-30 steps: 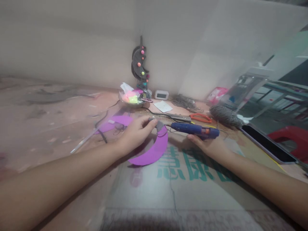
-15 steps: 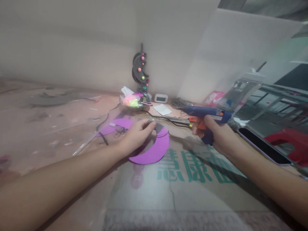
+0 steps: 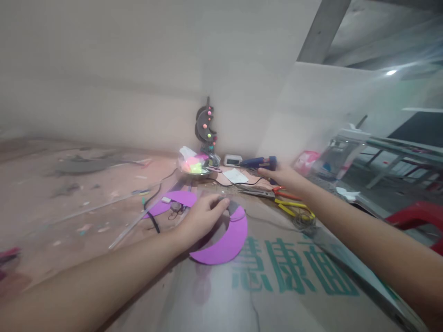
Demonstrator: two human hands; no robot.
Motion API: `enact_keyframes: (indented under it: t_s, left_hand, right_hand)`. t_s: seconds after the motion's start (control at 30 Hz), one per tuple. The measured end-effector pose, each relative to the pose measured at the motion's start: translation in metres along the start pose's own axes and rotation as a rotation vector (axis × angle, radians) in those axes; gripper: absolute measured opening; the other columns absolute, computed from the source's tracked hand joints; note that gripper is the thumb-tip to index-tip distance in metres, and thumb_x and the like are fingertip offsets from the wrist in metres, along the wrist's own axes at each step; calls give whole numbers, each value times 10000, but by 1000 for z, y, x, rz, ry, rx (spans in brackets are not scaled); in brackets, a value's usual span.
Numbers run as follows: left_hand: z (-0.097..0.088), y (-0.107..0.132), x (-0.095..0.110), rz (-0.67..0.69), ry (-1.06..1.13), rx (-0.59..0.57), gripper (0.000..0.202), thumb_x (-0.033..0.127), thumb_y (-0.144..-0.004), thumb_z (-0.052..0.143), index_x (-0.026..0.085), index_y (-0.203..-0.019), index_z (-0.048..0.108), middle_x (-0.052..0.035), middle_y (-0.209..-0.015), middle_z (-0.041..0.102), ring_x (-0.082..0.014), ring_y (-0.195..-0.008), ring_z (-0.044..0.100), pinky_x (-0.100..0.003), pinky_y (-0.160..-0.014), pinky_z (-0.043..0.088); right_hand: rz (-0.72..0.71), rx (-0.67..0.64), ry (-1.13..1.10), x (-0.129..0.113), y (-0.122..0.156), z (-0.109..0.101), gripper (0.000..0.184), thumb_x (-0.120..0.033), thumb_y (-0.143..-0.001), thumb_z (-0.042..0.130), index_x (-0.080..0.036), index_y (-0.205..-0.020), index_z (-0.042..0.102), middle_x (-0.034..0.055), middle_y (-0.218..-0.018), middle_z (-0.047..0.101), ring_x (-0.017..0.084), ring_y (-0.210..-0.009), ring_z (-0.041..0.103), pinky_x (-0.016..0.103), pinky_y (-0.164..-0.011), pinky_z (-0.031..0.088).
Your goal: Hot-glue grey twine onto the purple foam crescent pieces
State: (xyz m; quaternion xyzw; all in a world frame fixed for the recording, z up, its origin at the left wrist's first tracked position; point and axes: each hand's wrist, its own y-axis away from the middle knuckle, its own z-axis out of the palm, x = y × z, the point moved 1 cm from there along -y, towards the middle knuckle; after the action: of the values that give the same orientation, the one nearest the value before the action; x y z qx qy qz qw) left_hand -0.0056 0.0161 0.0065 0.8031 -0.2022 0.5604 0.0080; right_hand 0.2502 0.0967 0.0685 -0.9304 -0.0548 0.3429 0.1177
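My left hand (image 3: 203, 216) rests on a purple foam crescent (image 3: 224, 242), its fingertips pinched on a small grey piece (image 3: 231, 207) at the crescent's upper tip. My right hand (image 3: 282, 177) reaches far across the table and grips a blue glue gun (image 3: 258, 162) near the back wall, next to a small white clock (image 3: 232, 160). The crescent lies on a cardboard sheet (image 3: 277, 276) with green printed characters.
A metal bowl (image 3: 194, 168) of bright foam bits and a dark crescent ornament (image 3: 206, 127) with coloured balls stand at the back. Orange-handled pliers (image 3: 284, 192), yellow-handled cutters (image 3: 294, 210), a second purple piece (image 3: 180, 199) and black cords lie around. A red stool (image 3: 420, 214) is at right.
My right hand lifted the glue gun from beside the crescent and carried it back toward the wall. The left hand stayed on the crescent. The camera tilted upward.
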Motion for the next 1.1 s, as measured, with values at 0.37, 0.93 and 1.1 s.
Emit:
enact_keyframes:
  t_s: [0.37,0.93,1.1]
  left_hand:
    - [1,-1,-2,-18,32,-4,325,436,-902,443,188,-692,435,44,-600,405,-111,-550,394,-232,-503,298]
    - [-1,2,4,-2,48,1,330,457,-901,437,182,-753,545,31,-607,513,-128,-541,449,-238,-521,345]
    - [-1,1,1,3,41,-11,336,463,-900,439,179,-749,538,34,-598,494,-118,-531,439,-232,-515,343]
  right_hand:
    - [88,-53,82,24,-31,38,231,-371,-740,670,-143,-774,658,42,-670,673,171,-623,600,272,-611,466]
    - [-39,-397,-636,-32,106,45,524,-437,-812,614,-285,-1263,395,103,-1327,510,79,-543,559,279,-497,491]
    - [-8,-454,-737,-29,114,56,595,-369,-785,667,-252,-1291,377,109,-1210,572,114,-686,605,286,-597,514]
